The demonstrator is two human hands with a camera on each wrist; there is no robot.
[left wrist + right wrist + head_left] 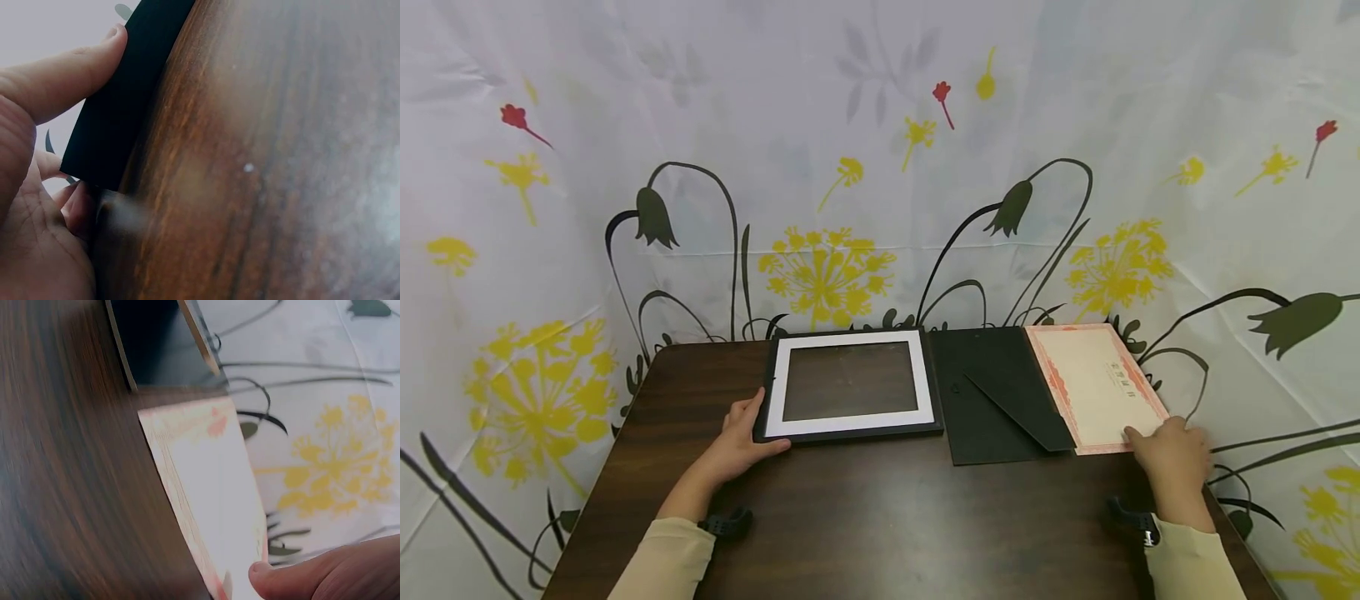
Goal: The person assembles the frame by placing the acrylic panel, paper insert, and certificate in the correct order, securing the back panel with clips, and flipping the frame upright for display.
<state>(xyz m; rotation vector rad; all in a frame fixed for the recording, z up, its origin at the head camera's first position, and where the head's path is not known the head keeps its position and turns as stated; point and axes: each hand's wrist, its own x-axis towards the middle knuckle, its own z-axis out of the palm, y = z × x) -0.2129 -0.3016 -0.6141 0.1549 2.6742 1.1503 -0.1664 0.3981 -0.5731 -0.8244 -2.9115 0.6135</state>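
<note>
A black picture frame [936, 400] with a white mat [850, 427] around its window lies at the back middle of the table. My left hand [745, 433] grips its near-left corner, thumb along the front edge and fingers round the left side. In the left wrist view the thumb [75, 75] lies against the black frame side [119, 119]. At the right, my right hand [1174, 458] pinches the near-right corner of a cream certificate [1086, 367] with a pink patterned border. The right wrist view shows the thumb [294, 575] on the sheet; the other fingers are hidden.
Between frame and certificate lies a black backing board [970, 433] with a slanted stand leg [1022, 412]. The certificate's left edge adjoins the board. Behind the dark wooden table [880, 517] hangs a white flower-printed cloth [880, 167]. Dark bands [726, 523] circle both wrists.
</note>
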